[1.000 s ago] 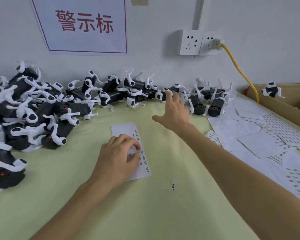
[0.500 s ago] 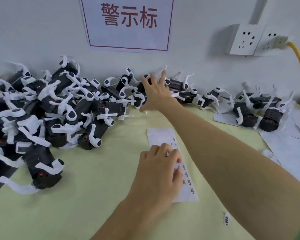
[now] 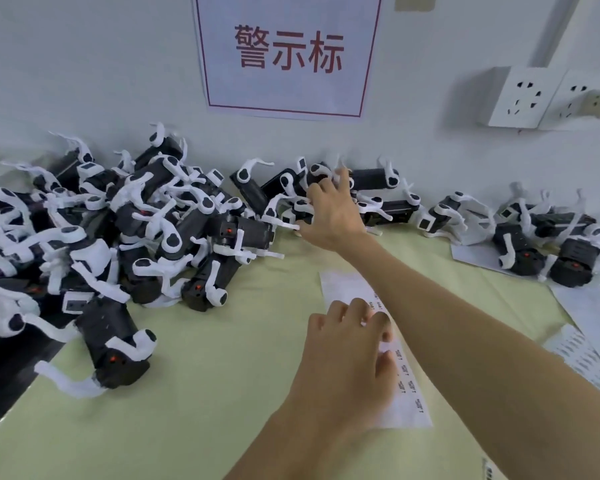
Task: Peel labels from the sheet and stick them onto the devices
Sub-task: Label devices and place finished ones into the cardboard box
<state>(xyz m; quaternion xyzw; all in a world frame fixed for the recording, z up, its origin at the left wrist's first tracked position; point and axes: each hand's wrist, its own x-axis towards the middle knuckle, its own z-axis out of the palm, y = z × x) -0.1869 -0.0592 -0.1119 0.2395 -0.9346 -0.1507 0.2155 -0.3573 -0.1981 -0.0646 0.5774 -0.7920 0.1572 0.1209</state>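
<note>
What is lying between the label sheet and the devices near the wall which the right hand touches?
In the head view, only bare green table cover lies between the label sheet and those devices; the right forearm crosses above it.

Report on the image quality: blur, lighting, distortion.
Head view: the light is soft and even, with only faint shadows under the devices; the right hand shows motion blur at its fingertips; wide-angle distortion tilts the wall sockets; print on the label sheet is too soft to read.
</note>
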